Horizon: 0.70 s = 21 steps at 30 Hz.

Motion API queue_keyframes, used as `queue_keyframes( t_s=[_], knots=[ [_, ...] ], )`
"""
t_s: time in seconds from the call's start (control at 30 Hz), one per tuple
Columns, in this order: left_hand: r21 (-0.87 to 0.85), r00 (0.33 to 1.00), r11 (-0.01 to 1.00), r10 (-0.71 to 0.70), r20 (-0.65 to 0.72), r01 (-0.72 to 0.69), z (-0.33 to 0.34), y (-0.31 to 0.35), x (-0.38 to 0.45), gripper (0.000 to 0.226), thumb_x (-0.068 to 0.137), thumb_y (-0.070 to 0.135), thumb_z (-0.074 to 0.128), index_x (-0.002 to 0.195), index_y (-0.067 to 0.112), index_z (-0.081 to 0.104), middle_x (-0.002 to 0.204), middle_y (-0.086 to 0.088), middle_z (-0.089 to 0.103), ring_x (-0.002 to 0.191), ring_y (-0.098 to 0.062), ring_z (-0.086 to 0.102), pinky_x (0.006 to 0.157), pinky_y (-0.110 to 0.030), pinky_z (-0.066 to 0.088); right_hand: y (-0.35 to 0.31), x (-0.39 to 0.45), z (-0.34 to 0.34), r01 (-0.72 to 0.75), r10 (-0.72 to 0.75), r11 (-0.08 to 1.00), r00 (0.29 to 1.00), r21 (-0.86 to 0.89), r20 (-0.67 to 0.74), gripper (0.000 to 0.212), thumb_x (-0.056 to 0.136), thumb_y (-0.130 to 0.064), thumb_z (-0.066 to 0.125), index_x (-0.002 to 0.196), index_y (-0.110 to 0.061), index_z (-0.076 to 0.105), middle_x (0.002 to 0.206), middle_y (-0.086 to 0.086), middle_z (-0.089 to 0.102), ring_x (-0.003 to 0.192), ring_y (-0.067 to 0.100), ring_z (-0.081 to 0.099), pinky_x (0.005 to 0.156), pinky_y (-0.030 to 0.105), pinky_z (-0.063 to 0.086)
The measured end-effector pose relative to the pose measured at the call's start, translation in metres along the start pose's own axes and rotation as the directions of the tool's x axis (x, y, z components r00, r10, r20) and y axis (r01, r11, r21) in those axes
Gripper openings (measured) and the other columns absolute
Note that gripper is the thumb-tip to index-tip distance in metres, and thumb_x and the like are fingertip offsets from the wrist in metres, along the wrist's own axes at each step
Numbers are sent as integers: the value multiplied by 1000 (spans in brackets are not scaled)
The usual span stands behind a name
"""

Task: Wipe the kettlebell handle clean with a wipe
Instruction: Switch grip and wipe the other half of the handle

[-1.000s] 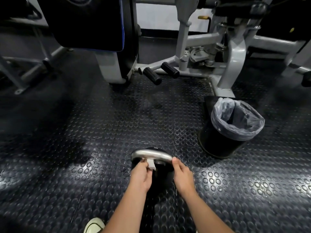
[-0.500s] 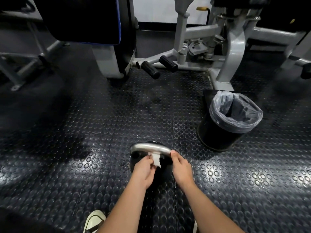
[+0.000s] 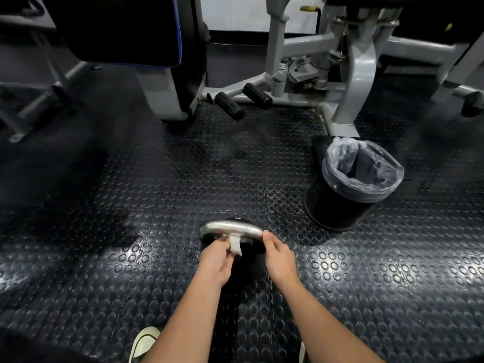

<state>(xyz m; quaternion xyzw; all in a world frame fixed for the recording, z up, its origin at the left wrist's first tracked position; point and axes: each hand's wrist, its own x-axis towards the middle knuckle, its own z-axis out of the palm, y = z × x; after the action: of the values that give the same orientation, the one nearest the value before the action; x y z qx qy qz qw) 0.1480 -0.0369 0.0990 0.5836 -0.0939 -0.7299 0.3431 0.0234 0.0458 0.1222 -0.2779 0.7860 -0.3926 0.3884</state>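
Observation:
A black kettlebell [image 3: 237, 221] stands on the studded rubber floor in front of me, its silver handle [image 3: 222, 227] arching over it. My left hand [image 3: 216, 260] pinches a small white wipe [image 3: 235, 243] that hangs from the near side of the handle at its middle. My right hand [image 3: 279, 258] grips the handle's right end, thumb on top. Both hands hide most of the kettlebell's body.
A black bin with a clear liner [image 3: 353, 184] stands to the right, beyond the kettlebell. Grey gym machine frames [image 3: 358, 74] with black foot rollers [image 3: 229, 106] and a dark padded seat [image 3: 125, 30] line the back. My shoe [image 3: 142, 341] is at the lower edge.
The wipe has slid from left of the handle's middle toward the middle and now hangs lower in my left hand. My right hand has kept its hold.

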Motion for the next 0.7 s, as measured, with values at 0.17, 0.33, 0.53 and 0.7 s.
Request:
queue_keyframes(
  t_s=[0.17,0.33,0.53,0.7],
  knots=[
    [-43,1000,999,-18,-17,17,-1,-1,1,42,109,-14,39,147,-7,55,132,-20,66,91,-19,63,82,-29,55,3,2,1,-7,7,1000,1000,-9,-3,52,97,-60,37,129,-29,62,105,-7,67,99,11,58,95,29,43],
    [-9,999,999,-42,21,42,3,-8,-2,39,110,-11,41,145,-9,58,135,-25,67,111,-29,68,107,-35,51,4,4,0,-8,8,1000,1000,-3,-3,51,97,-61,37,126,-30,64,104,-5,69,100,14,61,96,32,46],
    [84,997,996,-33,73,27,-3,-8,0,40,111,-10,37,145,-7,57,118,-20,71,98,-22,67,98,-33,51,6,6,2,-23,23,1000,1000,5,7,58,93,-68,36,130,-32,61,105,-4,70,101,14,63,97,34,47],
    [172,992,983,-80,96,62,3,0,-3,30,107,-15,40,117,-8,67,108,-19,72,91,-24,69,75,-29,55,6,6,2,-28,28,1000,1000,14,6,57,94,-65,37,132,-30,61,116,-3,68,109,13,60,102,31,44]
  ],
)
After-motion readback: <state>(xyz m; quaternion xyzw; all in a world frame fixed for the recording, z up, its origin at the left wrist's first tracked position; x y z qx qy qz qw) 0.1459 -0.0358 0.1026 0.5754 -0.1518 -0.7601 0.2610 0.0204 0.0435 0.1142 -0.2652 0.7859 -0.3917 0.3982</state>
